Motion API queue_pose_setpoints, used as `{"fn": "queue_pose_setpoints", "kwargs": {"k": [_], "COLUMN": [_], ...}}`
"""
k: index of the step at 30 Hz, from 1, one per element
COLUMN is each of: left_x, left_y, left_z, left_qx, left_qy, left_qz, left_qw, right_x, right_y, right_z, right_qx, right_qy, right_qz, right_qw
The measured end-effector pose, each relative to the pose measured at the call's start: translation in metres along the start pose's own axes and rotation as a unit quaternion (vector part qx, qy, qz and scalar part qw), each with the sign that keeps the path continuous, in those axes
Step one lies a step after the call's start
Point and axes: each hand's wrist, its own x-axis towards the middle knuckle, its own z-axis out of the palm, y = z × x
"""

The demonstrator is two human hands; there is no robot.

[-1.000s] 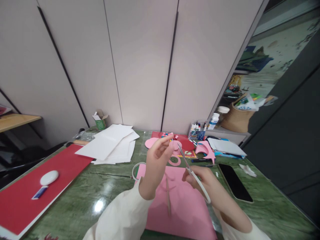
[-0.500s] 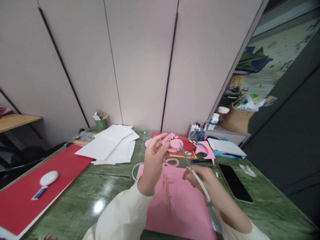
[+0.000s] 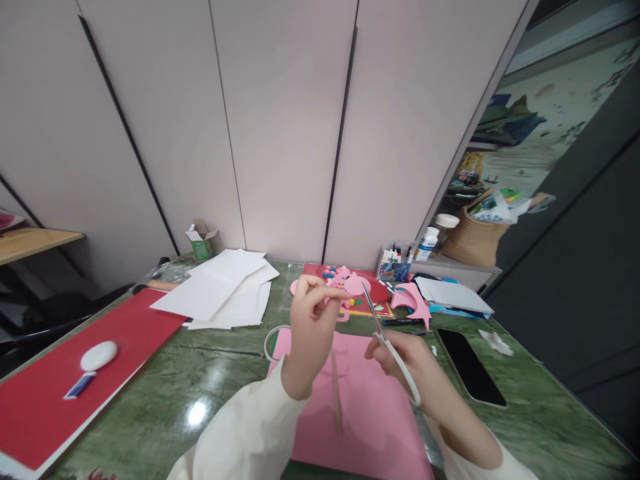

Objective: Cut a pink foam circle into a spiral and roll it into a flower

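Note:
My left hand (image 3: 314, 320) is raised over the upper edge of a pink sheet (image 3: 370, 407), thumb and fingertips pinched on a pink paper piece (image 3: 356, 285). My right hand (image 3: 400, 353) grips white-handled scissors (image 3: 379, 323). Their blades point up and away, and the tips are beside the right edge of the pink piece. Whether the blades touch it is hard to tell. Behind my left hand, small coloured beads (image 3: 330, 273) and pink cut shapes lie on a red sheet (image 3: 370, 303). A pencil-like stick (image 3: 336, 393) rests on the pink sheet.
White papers (image 3: 220, 287) and a red board (image 3: 85, 387) with a white oval object (image 3: 99, 356) are on the left. On the right are a phone (image 3: 471, 367), pink scraps (image 3: 410, 301), a pen box (image 3: 395, 263) and a basket (image 3: 475, 237). A tape roll (image 3: 271, 343) is left of the pink sheet.
My left hand has turned, its fingers now pointing more to the right, and the pink piece has shifted slightly. My right hand and the scissors have hardly moved.

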Motion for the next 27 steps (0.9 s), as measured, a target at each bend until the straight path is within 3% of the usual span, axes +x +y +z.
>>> {"fn": "queue_pose_setpoints", "kwargs": {"k": [11,27], "left_x": [0.0024,0.005], "left_y": [0.0005,0.0054], "left_z": [0.0022,-0.0031], "left_qx": [-0.011,0.023], "left_qy": [-0.041,-0.088], "left_qz": [-0.078,-0.056], "left_qw": [0.996,0.994], "right_x": [0.0009,0.0001], "right_y": [-0.001,-0.0087], "right_z": [0.0022,-0.0021], "right_qx": [0.002,0.004], "right_qy": [-0.005,-0.021], "right_qz": [-0.017,-0.023], "right_qw": [1.0,1.0]}}
